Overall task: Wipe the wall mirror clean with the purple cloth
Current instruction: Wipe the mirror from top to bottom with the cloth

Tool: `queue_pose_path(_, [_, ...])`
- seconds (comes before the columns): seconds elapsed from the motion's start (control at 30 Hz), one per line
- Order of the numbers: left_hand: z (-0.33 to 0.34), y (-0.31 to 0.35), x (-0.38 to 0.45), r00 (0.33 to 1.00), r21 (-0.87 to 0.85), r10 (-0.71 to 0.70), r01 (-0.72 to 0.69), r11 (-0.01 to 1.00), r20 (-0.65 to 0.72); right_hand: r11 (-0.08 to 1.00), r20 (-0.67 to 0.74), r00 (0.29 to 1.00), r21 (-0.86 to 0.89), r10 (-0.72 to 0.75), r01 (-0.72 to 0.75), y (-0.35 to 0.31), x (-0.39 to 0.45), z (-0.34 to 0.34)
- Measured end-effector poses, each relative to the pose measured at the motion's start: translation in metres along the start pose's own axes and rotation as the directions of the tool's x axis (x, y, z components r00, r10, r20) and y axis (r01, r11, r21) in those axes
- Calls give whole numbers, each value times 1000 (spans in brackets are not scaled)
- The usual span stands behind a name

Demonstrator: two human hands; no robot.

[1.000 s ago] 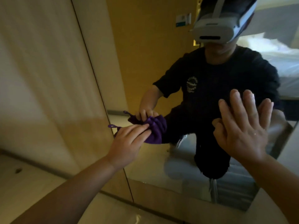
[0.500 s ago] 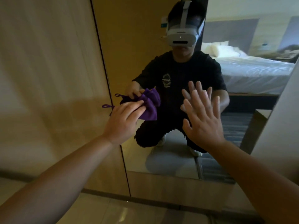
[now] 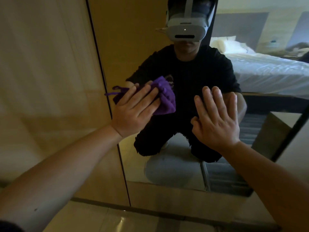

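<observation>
Wood-toned wall panels (image 3: 50, 81) fill the left of my view, and the tall wall mirror (image 3: 167, 173) takes up the rest, its dark left edge running down just beside my left wrist. Reflected in the glass I see a white bed (image 3: 267, 71), a grey headboard, and a crouching figure in a dark shirt with a white headset (image 3: 186, 30).

My left hand (image 3: 133, 113) presses the purple cloth (image 3: 165, 97) flat against the glass, near the mirror's left edge at about mid height. The fingers lie long and close together over the bunched fabric, pinning it rather than gripping it; a thin loop of the cloth trails out to the left. My right hand (image 3: 215, 121) is spread wide, empty, palm towards the glass; it looks to be braced on it, though I cannot be sure it touches.

As for progress, I judge the wiping is underway but I cannot tell how much is done: the glass shows no clear streaks or smears to separate cleaned from uncleaned areas. The lower part, the right side and whatever lies above my view all seem left to cover.

No writing is readable; a pale emblem on the reflected shirt is mostly hidden behind the cloth.
</observation>
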State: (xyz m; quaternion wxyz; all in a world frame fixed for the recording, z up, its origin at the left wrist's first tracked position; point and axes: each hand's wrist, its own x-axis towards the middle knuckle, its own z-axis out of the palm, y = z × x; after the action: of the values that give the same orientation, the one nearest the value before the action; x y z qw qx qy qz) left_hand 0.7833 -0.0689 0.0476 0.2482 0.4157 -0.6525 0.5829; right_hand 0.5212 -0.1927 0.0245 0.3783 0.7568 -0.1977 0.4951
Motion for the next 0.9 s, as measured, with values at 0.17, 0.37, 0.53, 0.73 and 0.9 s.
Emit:
queue_pose_path(0.17, [3, 34, -99, 970, -42, 148, -143, 989, 193, 1000, -36, 999, -3, -1, 0, 0, 1, 1])
queue_pose_path(0.37, [-18, 85, -190, 824, -58, 111, -95, 994, 555, 999, 33, 999, 33, 33, -34, -2, 1, -6])
queue_pose_path(0.53, [-38, 99, -161, 804, -152, -41, 162, 975, 593, 997, 121, 992, 61, 31, -38, 0, 5, -15])
queue_pose_path(0.73, [-50, 83, -52, 918, -257, -196, 293, 921, 343, 989, 197, 980, 147, -29, 0, 28, 1, -43])
queue_pose_path(0.9, [-39, 50, 89, 972, -244, -221, 195, 950, -84, 994, 222, 972, 55, 75, -90, 85, -13, -57])
